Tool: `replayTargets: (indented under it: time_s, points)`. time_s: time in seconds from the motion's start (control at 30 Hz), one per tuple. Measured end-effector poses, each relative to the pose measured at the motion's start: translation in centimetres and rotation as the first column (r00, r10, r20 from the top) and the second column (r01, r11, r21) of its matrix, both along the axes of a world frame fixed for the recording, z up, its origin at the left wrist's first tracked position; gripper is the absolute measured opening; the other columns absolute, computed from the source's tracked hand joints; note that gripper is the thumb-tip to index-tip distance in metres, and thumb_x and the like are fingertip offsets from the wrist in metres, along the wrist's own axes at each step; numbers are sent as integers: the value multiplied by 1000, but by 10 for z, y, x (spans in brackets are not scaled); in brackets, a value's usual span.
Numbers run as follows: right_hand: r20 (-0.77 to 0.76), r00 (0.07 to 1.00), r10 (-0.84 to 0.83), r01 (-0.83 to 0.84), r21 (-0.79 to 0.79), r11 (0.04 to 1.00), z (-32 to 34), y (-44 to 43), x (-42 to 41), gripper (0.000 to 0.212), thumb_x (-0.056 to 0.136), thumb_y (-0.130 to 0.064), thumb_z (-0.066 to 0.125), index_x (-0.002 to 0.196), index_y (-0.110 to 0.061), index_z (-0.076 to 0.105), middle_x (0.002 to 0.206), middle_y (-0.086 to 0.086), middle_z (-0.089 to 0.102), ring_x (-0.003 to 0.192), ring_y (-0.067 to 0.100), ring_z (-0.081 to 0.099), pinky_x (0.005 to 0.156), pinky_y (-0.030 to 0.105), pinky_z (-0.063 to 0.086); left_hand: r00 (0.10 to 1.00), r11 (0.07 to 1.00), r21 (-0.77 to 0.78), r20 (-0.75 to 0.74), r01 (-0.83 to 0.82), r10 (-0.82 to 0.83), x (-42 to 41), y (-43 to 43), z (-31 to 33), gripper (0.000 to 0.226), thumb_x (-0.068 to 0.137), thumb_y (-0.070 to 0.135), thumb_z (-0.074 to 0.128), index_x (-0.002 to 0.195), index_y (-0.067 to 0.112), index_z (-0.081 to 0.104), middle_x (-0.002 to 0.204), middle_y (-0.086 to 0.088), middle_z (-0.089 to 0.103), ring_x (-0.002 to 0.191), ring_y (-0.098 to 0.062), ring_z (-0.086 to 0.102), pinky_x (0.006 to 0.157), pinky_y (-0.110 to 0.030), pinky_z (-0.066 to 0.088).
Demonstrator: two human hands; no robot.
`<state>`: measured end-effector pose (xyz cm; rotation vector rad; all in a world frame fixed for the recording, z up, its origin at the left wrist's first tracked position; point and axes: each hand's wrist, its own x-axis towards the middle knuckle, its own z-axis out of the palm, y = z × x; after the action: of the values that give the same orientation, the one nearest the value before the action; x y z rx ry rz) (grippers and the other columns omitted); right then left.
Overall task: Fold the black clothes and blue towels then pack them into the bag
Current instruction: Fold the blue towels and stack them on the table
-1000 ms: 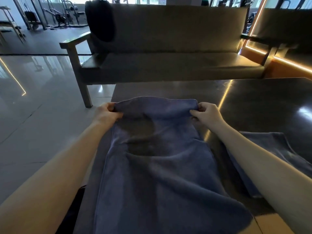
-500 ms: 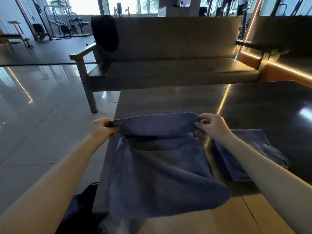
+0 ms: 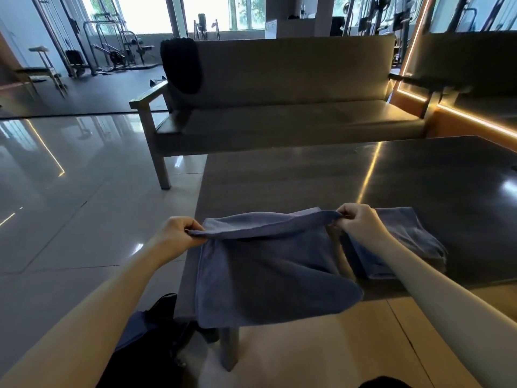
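A blue towel [image 3: 265, 270] lies over the near left corner of the dark table [image 3: 321, 180], its lower part hanging past the edge. My left hand [image 3: 176, 233] pinches its far left corner and my right hand [image 3: 358, 222] pinches its far right corner, holding that edge lifted just above the cloth. A second blue towel [image 3: 414, 236], folded, lies on the table to the right, behind my right forearm. A black bag [image 3: 151, 345] with something blue in it sits on the floor at the lower left. A black garment [image 3: 181, 65] hangs over the bench's backrest.
A long padded bench [image 3: 279, 119] with wooden arms stands behind the table. Glossy tiled floor [image 3: 70, 205] spreads to the left, with gym machines [image 3: 117, 51] far back. A lit orange strip [image 3: 475, 119] runs along the right wall.
Both hands have drawn the towel's far edge toward me, folding it back over itself. The view has pulled back, bringing the folded towel and the bag into sight.
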<state>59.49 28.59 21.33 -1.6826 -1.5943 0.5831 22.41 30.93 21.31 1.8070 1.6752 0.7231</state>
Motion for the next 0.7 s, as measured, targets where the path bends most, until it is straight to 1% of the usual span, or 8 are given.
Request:
replayTargets:
  time_s: [0.07,0.13,0.23,0.3,0.37,0.47,0.57,0.7]
  points:
    - [48,999,-3,3,-6,1000,-6,-9,0,19,84,-7,64,71,-22,64,71,-4,64,72,9,59,65,23,44,998,999,-29,-63,24,-26,-2,-10,-6,24,71,5,80,64,24,67,65,-1,64,62,-14,54,69,-31,50]
    - [80,997,11,-9,-19,1000,-11,-18,0,15,85,-6,62,79,-19,66,75,-2,66,76,9,60,68,23,46,994,998,-52,-101,31,-37,-1,-20,-11,25,71,8,80,64,27,66,68,1,65,64,-13,57,71,-32,51]
    - [91,995,28,-24,-39,999,-19,-29,0,12,86,-5,61,84,-14,68,79,3,68,79,13,63,74,28,50,990,995,-85,-130,49,-60,5,-34,-17,22,75,9,78,67,26,66,68,6,64,64,-6,57,64,-19,45]
    - [105,994,37,-34,-34,999,-23,-35,0,11,85,-4,62,83,-12,69,78,4,69,77,14,63,72,25,50,985,993,-104,-156,58,-74,7,-40,-21,16,77,9,76,71,23,68,71,6,66,65,-4,58,58,-11,41]
    - [129,991,47,-45,-26,999,-28,-40,1,11,84,-3,62,83,-11,70,77,4,69,76,14,64,69,22,49,981,991,-120,-174,65,-85,9,-46,-24,15,77,9,74,74,22,70,77,3,69,71,-6,61,59,-9,40]
    - [151,984,97,-88,-69,994,-36,-49,0,12,85,-5,62,84,-13,70,77,5,70,75,12,64,67,21,50,975,990,-118,-201,74,-97,11,-54,-27,17,79,8,71,74,25,69,79,4,68,75,-6,60,61,-11,40]
    - [169,977,132,-118,-90,989,-42,-56,-1,12,87,-7,60,87,-12,71,80,5,70,77,12,64,71,26,52,974,993,-98,-212,61,-81,11,-60,-27,9,83,10,68,80,18,71,77,3,67,74,-9,59,62,-14,41]
    - [146,981,129,-113,-115,987,-44,-65,-2,14,92,-10,56,92,-9,70,83,9,70,77,12,63,67,17,46,987,999,-54,-157,9,-17,3,-63,-29,7,85,17,68,80,19,72,81,-1,70,81,-17,64,70,-24,48]
